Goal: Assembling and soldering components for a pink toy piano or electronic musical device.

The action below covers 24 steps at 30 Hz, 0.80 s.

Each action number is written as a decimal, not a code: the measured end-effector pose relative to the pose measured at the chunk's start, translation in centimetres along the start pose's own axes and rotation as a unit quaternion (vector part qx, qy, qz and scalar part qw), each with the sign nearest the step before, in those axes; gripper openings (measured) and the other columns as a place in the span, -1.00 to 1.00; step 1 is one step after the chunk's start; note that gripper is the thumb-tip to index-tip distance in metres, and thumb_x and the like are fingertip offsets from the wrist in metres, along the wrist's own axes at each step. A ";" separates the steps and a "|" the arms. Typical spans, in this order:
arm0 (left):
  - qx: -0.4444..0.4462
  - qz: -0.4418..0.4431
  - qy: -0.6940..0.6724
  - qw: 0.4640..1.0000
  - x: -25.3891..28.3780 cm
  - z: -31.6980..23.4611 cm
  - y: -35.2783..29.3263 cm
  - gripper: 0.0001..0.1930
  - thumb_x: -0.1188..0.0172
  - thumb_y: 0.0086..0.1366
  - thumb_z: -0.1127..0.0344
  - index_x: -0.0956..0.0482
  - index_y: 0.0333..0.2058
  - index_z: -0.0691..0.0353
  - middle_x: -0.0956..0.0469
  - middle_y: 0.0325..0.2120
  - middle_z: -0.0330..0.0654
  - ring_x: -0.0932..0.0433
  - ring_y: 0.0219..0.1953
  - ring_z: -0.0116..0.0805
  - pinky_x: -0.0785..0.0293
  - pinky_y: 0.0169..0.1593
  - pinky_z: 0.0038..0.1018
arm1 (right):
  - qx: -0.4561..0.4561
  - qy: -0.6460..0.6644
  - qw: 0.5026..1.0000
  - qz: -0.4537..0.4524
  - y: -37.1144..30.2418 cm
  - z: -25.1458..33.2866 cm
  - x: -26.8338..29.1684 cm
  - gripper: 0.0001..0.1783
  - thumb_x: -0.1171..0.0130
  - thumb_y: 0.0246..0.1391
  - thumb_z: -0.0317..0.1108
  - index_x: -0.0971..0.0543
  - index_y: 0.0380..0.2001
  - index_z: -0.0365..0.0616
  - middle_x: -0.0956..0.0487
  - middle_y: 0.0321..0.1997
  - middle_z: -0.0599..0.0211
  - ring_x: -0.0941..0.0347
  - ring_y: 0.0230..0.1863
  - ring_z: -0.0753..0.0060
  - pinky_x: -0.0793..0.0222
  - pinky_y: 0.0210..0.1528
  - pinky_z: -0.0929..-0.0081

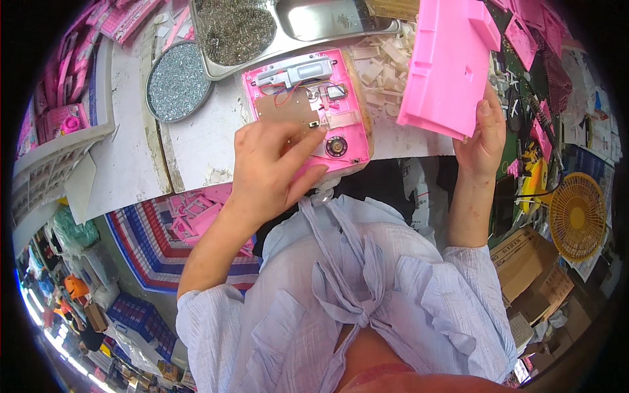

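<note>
Our left hand [265, 160] bends half-curled over the open pink case [360, 134] on the white table [196, 141], fingertips near the brown board [282, 108]; we cannot tell whether it pinches anything; our right hand [483, 141] grips the pink shell [442, 72] by its lower right edge, right of the case.

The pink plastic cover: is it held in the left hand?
No, the right hand holds the pink plastic cover near its lower right corner.

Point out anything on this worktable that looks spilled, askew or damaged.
The small cream-white plastic pieces look spilled, heaped loose beside the open pink plastic case, unlike the silvery metal parts in the round metal dish. No damage stands out.
</note>
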<state>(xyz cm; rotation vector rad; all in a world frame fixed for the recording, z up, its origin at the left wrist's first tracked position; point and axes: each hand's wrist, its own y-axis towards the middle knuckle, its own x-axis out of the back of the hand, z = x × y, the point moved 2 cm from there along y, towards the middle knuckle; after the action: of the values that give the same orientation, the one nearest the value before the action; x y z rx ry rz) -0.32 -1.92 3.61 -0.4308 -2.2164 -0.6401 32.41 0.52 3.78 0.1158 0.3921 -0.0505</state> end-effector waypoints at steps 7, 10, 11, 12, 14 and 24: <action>0.202 -0.114 -0.615 0.754 3.3 2.4 3.0 -0.38 -0.17 0.42 0.44 -0.16 0.37 0.48 -0.58 -0.06 -0.02 -0.59 -0.18 -0.45 -0.59 -0.15 -0.53 | -0.085 -0.152 0.981 0.089 3.1 -2.2 -5.4 -0.33 -0.20 0.31 -0.33 -0.26 0.39 -0.33 -0.69 -0.12 0.15 -0.63 -0.24 0.48 -0.53 -0.23 0.52; 0.200 -0.173 -0.478 0.837 3.4 1.5 4.8 -0.30 -0.17 0.40 0.47 -0.05 0.41 0.49 -0.61 -0.03 0.09 -0.65 -0.08 -0.34 -0.62 -0.07 -0.46 | -0.118 -0.185 0.966 0.138 3.9 -2.7 -9.6 -0.31 -0.20 0.31 -0.36 -0.24 0.42 -0.28 -0.67 -0.21 0.28 -0.54 -0.32 0.65 -0.40 -0.33 0.71; 0.194 -0.171 -0.436 0.862 3.6 1.6 4.2 -0.28 -0.18 0.41 0.46 -0.02 0.41 0.49 -0.61 -0.03 0.12 -0.66 -0.06 -0.31 -0.62 -0.06 -0.45 | -0.122 -0.189 0.962 0.152 4.0 -2.6 -10.6 -0.29 -0.22 0.30 -0.36 -0.23 0.43 -0.26 -0.67 -0.30 0.34 -0.50 -0.38 0.71 -0.35 -0.39 0.75; 0.186 -0.166 -0.394 0.885 3.7 1.6 3.7 -0.27 -0.18 0.41 0.45 0.00 0.42 0.49 -0.61 -0.02 0.14 -0.66 -0.05 -0.28 -0.62 -0.04 -0.44 | -0.095 -0.257 0.948 0.159 3.5 -2.5 -10.6 -0.27 -0.25 0.28 -0.32 -0.23 0.42 -0.26 -0.66 -0.38 0.30 -0.51 -0.45 0.62 -0.37 -0.42 0.62; 0.218 -0.139 -0.284 0.923 2.5 0.8 2.5 -0.16 -0.28 0.34 0.36 0.02 0.43 0.49 -0.68 -0.19 0.08 -0.71 -0.22 -0.31 -0.62 -0.17 -0.45 | -0.039 -0.390 0.904 0.171 1.4 -2.1 -9.9 -0.22 -0.30 0.23 -0.24 -0.24 0.41 -0.27 -0.64 -0.54 0.23 -0.53 -0.58 0.44 -0.40 -0.48 0.38; 0.178 -0.072 -0.065 0.979 -0.5 1.2 0.7 -0.18 -0.31 0.29 0.18 -0.14 0.38 0.47 -0.67 -0.41 0.09 -0.67 -0.49 -0.06 -0.56 -0.38 -0.29 | -0.025 -0.479 0.858 0.185 -2.1 -4.6 -7.3 -0.20 -0.27 0.22 -0.23 -0.19 0.44 -0.16 -0.49 -0.65 0.20 -0.48 -0.61 0.19 -0.34 -0.48 0.34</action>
<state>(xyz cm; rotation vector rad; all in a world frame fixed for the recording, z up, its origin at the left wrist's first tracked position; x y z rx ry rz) -0.38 -0.75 2.72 -0.1315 -2.4410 -0.2820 23.76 -0.85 2.19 0.1005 -0.6372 0.2794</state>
